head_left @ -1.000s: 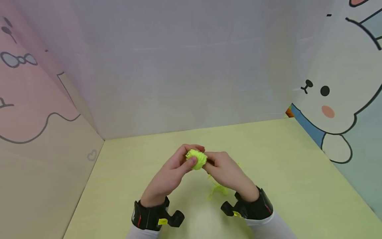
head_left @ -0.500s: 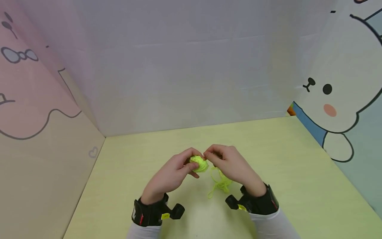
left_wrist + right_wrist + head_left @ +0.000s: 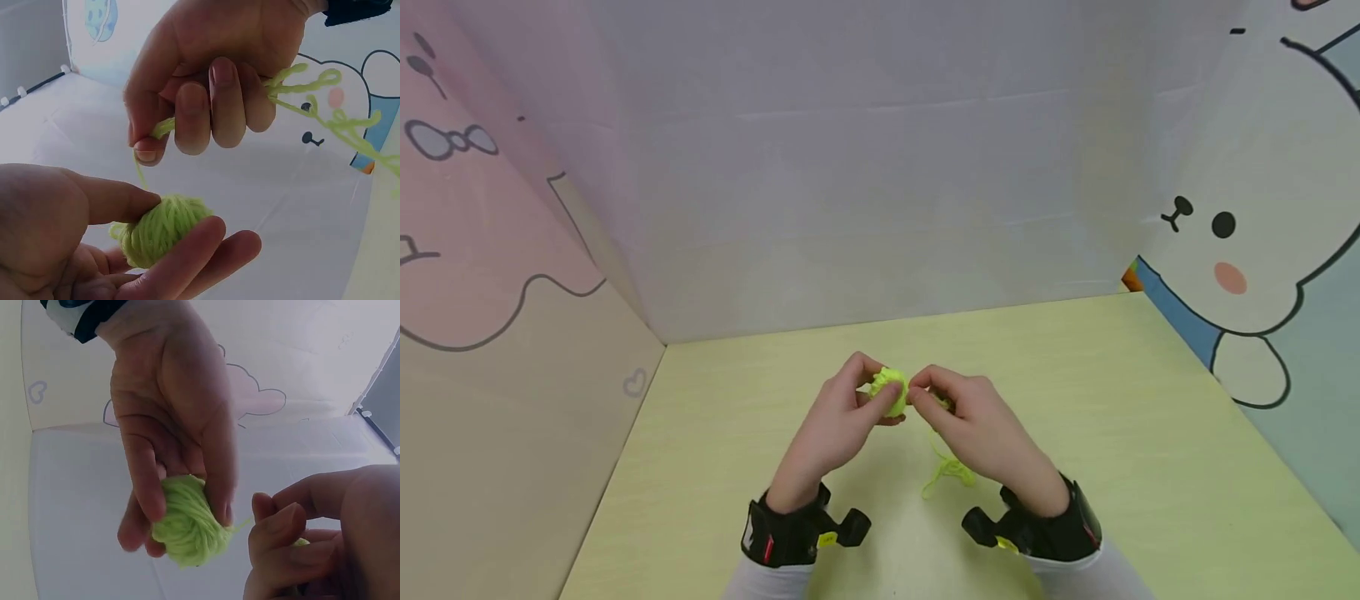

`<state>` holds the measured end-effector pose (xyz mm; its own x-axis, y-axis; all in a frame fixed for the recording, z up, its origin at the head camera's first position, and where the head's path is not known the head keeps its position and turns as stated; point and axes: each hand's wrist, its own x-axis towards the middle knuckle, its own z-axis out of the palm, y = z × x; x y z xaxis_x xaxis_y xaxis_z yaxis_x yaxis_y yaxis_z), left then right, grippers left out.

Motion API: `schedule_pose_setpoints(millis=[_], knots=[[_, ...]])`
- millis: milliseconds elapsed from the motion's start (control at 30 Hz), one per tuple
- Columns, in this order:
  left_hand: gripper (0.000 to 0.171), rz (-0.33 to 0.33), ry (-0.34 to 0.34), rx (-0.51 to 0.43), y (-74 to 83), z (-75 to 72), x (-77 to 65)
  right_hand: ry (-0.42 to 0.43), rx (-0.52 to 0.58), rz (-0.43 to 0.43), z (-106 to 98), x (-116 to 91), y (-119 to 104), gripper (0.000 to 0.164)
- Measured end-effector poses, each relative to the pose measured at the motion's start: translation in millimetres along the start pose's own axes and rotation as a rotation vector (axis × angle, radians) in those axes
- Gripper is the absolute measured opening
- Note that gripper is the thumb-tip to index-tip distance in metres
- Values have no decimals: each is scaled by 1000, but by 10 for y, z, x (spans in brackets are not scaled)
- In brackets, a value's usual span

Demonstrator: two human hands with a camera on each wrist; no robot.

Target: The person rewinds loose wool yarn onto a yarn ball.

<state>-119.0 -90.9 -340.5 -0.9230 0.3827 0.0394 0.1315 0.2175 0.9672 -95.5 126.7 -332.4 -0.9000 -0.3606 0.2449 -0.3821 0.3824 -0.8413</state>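
A small ball of neon yellow-green yarn (image 3: 889,392) is held by my left hand (image 3: 835,425), thumb on one side and fingers on the other. Close to its right, my right hand (image 3: 981,421) pinches a strand between thumb and index finger. In the left wrist view that strand runs short and taut from the pinch down to the yarn ball (image 3: 169,228). More yarn (image 3: 165,128) passes through the curled fingers of the right hand and trails out behind it. Below the right hand, loose yarn (image 3: 951,471) lies in a small tangle on the table.
The pale yellow table (image 3: 760,375) is bounded by a whitish back wall (image 3: 880,208) and cartoon-printed side panels (image 3: 1247,275). Each wrist wears a black strap with a small camera (image 3: 853,527).
The left hand has turned the yarn ball and lifted it slightly. The right hand swung up and away, then came back in beside the ball, still with the strand.
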Motion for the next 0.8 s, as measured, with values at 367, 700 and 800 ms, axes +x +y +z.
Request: schedule_pose_setpoints(millis=[367,700,800], knots=[[14,58,124,-231,63,4,1,-48,-54,-46,142,-2,-26,15],[19,157,134,-428,95,-19,-46,-107,-60,-38,188,16,28,21],[18,162,139,-398,106,-33,-59,-134,-67,-16,183,27,36,20]])
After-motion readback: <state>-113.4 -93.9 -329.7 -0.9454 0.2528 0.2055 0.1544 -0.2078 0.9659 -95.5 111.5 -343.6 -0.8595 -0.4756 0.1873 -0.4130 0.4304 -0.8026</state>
